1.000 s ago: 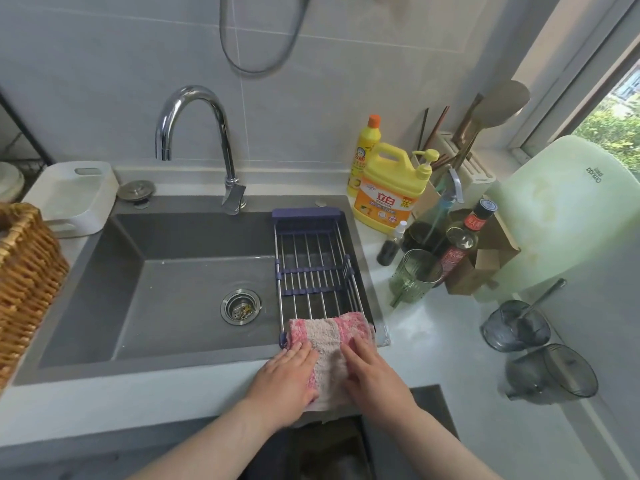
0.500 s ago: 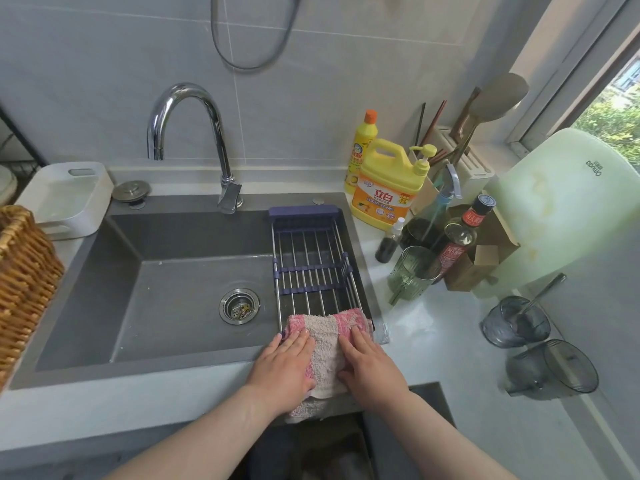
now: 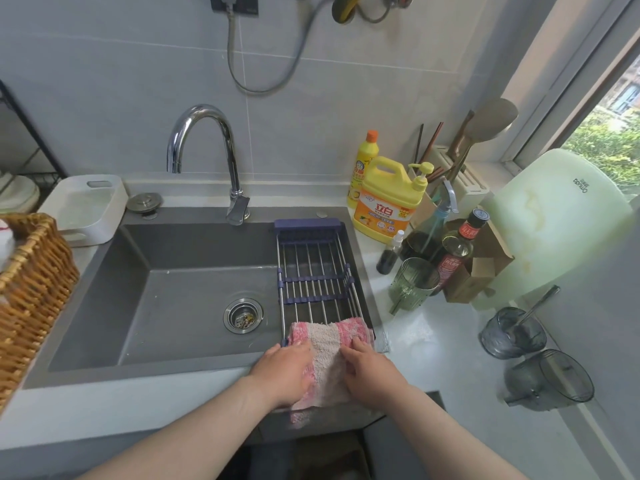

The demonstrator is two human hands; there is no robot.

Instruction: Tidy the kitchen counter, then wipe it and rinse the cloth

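A pink and beige cloth [image 3: 327,355] is draped over the near end of the purple-framed sink rack [image 3: 317,271] and hangs down over the front edge of the counter. My left hand [image 3: 285,374] lies on the cloth's left side, fingers curled over it. Over on the cloth's right side, my right hand [image 3: 372,374] presses down. The grey sink [image 3: 180,292] lies to the left, under a chrome tap [image 3: 207,157] with no water running.
Yellow detergent jug [image 3: 389,202], bottles, a green cup [image 3: 412,284] and a pale green cutting board [image 3: 554,223] crowd the right counter. Two grey glass jugs [image 3: 530,362] stand at the right. A wicker basket [image 3: 31,292] and a white tub [image 3: 86,209] sit left.
Both hands have stayed on the cloth and shifted slightly, smoothing it over the rack's end. The camera has tilted up a little.
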